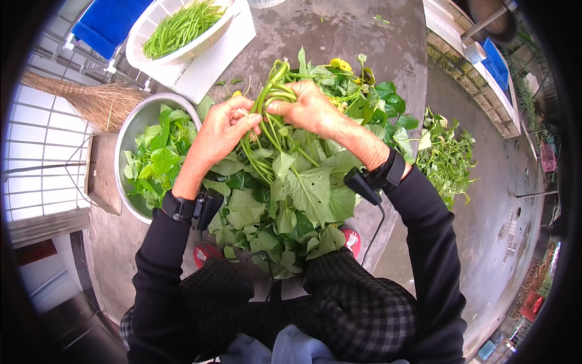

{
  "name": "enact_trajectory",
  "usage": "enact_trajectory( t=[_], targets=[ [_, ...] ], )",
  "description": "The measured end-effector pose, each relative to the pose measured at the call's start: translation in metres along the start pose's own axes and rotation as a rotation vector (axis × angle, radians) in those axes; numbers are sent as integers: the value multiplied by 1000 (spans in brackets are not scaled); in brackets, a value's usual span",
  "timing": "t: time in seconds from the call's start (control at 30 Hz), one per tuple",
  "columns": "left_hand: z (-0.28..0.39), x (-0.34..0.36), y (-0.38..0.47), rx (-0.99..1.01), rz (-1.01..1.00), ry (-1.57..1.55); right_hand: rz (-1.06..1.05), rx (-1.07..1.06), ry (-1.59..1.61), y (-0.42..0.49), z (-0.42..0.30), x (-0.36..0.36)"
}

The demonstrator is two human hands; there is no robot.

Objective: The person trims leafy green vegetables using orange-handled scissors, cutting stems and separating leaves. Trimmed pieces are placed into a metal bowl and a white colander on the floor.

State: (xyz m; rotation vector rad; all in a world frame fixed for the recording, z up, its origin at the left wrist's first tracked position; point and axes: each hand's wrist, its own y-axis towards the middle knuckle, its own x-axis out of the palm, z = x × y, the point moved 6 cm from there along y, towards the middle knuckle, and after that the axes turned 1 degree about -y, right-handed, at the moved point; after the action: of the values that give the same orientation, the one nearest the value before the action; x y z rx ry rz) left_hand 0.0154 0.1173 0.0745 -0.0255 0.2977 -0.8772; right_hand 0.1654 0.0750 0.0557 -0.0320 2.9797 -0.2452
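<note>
Stems of a bundle of leafy green vines point(273, 98), which look like sweet potato vines, bend through my right hand point(311, 107). The fingers of my left hand point(232, 125) are pinched at the near side of the same bundle, on a thin stem partly hidden by the fingertips. Below both hands hang broad leaves point(311, 189), some with small holes, over a heap of more leaves point(245, 209) between my feet. Farther off, more vines with some yellowed leaves point(341, 65) lie on the concrete.
On my left stands a metal basin point(122, 157) holding picked leaves point(163, 159). Beyond it, a white plastic basket point(136, 50) of cut stems point(186, 27) rests on a white block point(236, 41). A straw broom point(107, 102) leans nearby. Another pile of greens point(448, 159) lies on the right.
</note>
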Motion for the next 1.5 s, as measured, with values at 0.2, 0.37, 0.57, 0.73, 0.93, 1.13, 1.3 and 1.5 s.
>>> enact_trajectory(
  t=[0.2,0.37,0.57,0.73,0.93,1.13,1.3,1.5],
  targets=[
    [-11,9,2,-131,-88,108,50,-146,-703,1,14,-25],
    [-20,-3,-5,-169,-45,113,215,-19,-726,-29,8,-90],
    [-24,37,2,-172,-112,-94,126,-99,-232,-40,8,-30],
    [-12,48,3,-134,-170,22,85,-21,-81,-26,15,-21],
    [-14,38,1,-73,-206,272,-68,-30,-553,-41,18,-44],
    [-40,12,-1,-351,-189,-78,24,81,-437,-73,-9,-100],
    [-38,37,9,-391,-257,-389,-112,-96,-299,-78,-22,-32],
    [-15,54,19,-313,-332,-642,71,-76,-621,-63,-28,-4]
  ],
)
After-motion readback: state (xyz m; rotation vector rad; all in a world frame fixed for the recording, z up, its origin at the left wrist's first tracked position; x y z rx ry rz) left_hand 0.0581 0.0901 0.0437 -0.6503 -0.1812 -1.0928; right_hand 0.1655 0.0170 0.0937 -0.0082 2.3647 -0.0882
